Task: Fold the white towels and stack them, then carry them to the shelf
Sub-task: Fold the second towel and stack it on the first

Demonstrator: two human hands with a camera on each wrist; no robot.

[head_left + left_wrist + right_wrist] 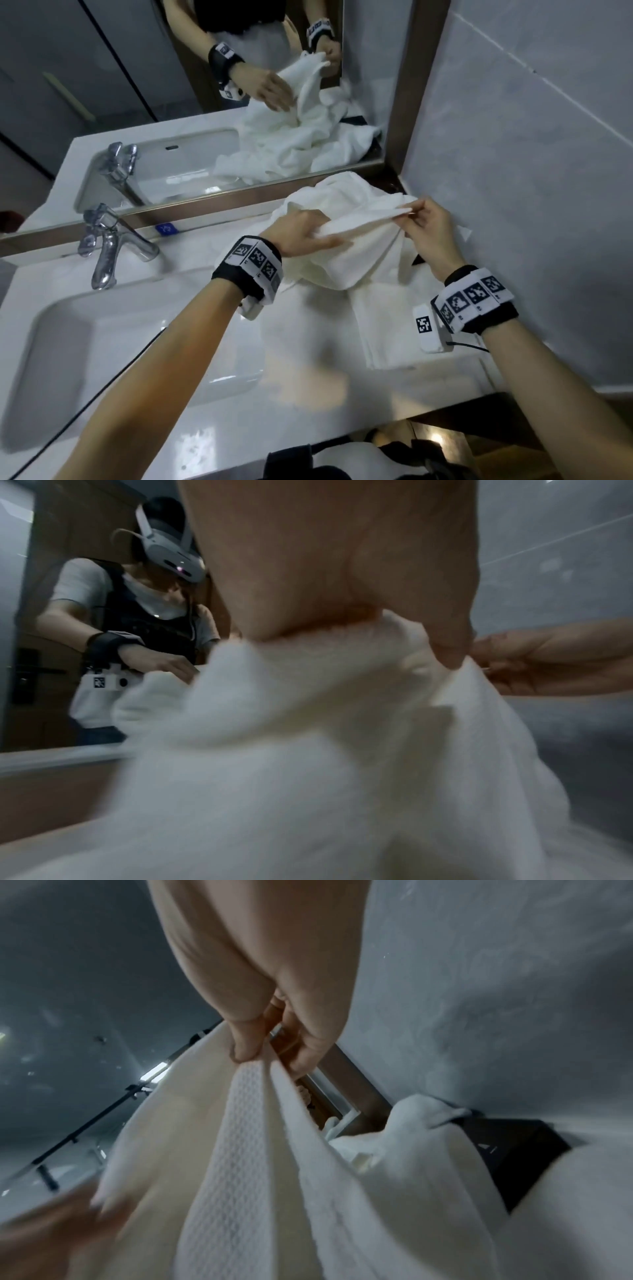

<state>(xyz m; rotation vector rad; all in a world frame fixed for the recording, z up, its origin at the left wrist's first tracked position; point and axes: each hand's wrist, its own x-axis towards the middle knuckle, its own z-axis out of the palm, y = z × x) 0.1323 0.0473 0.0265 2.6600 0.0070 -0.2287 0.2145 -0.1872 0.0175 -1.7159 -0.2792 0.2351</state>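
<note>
White towel (359, 253) edge pinched by right hand (428, 229); left hand (301, 233) grips it too.

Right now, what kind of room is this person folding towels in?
Most likely a bathroom, perhaps a hotel's: a white sink with a chrome faucet, a framed wall mirror above the counter, tiled walls, and white towels piled beside the basin.

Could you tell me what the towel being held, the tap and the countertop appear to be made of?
Held towel: soft white cloth, probably cotton terry, fuzzy pile, with a waffle-woven band at the edge the right hand pinches.
Tap: metal, likely chrome-plated, mirror-bright reflections.
Countertop: glossy white, hard surface showing glare; stone, ceramic or composite, which cannot be told.
</note>
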